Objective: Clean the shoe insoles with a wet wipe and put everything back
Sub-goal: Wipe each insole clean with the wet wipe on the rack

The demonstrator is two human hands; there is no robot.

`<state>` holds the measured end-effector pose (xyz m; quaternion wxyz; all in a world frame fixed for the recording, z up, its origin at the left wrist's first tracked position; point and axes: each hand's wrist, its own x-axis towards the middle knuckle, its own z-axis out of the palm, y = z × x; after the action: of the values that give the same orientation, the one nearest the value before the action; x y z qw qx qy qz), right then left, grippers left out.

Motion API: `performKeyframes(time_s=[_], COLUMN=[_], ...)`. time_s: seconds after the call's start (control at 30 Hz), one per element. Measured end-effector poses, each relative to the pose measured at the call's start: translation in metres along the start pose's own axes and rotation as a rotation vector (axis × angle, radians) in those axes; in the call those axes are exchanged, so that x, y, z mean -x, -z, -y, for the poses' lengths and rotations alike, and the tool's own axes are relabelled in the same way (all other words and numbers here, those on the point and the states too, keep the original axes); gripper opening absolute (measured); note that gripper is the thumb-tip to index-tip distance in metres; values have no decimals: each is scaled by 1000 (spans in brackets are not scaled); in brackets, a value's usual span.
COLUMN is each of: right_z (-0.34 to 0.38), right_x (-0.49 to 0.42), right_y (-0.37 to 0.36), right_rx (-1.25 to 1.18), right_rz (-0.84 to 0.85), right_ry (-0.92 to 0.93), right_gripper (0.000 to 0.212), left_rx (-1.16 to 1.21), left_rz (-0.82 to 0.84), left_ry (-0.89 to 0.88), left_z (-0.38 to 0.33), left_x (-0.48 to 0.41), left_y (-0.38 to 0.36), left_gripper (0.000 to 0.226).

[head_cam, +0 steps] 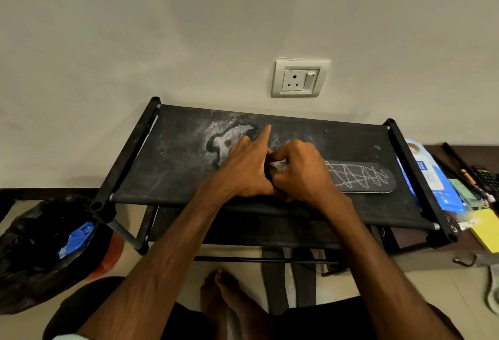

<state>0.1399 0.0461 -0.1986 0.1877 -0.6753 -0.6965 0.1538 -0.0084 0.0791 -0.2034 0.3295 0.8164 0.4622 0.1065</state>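
Note:
A dark insole point(361, 179) with a white zigzag stitch pattern lies on the top fabric shelf of a black shoe rack point(172, 166), right of centre. Its left end is hidden under my hands. My right hand point(302, 169) is curled over that end and grips a crumpled white wet wipe point(278, 164), which shows between the two hands. My left hand point(245, 166) rests on the shelf right beside it, index finger stretched straight toward the wall, thumb side touching my right hand.
A pale dusty stain point(224, 142) marks the shelf. A blue wet wipe pack point(429, 175) leans at the rack's right end, beside yellow notes point(486, 231) and a remote point(486, 177). A black bin bag point(40, 248) sits left. Two dark insoles point(272, 280) lie on the floor below, by my feet point(221, 293).

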Motion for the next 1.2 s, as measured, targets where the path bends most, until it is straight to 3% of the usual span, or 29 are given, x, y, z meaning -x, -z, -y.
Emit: performKeyframes(time_s=[0.1,0.27,0.5,0.63,0.87,0.97,1.07,1.2], right_z=[-6,-41,-13,-38,-67,-71,-71,-64], right_x=[-4,-5,10,6,28,27,23,20], right_y=[6,25,15,27,49,50,47,45], right_rx=[1,-5,-110,-25,-389,-347,-269,-207], right_rz=[20,-105,100,-76,-306,-284,-238,-174], right_ry=[-28,-209,41,-117,-193,-159,-136,-112], right_gripper=[18,15,20,16,7,16,11,12], left_rx=[-1,-20,-41,-67,-102,-157,-217,-272], left_rz=[-8,-5,-8,-42,-30,21,59,-12], left_ry=[5,-13,-42,-49,-83,-79,-67,-111], left_z=[0,3,-1,0,0,0,0,-6], left_x=[2,1,1,1,3,7,9,5], left_y=[-1,-2,1,2,13,23,28,16], left_gripper=[144,142,134,125,103,93,96,102])
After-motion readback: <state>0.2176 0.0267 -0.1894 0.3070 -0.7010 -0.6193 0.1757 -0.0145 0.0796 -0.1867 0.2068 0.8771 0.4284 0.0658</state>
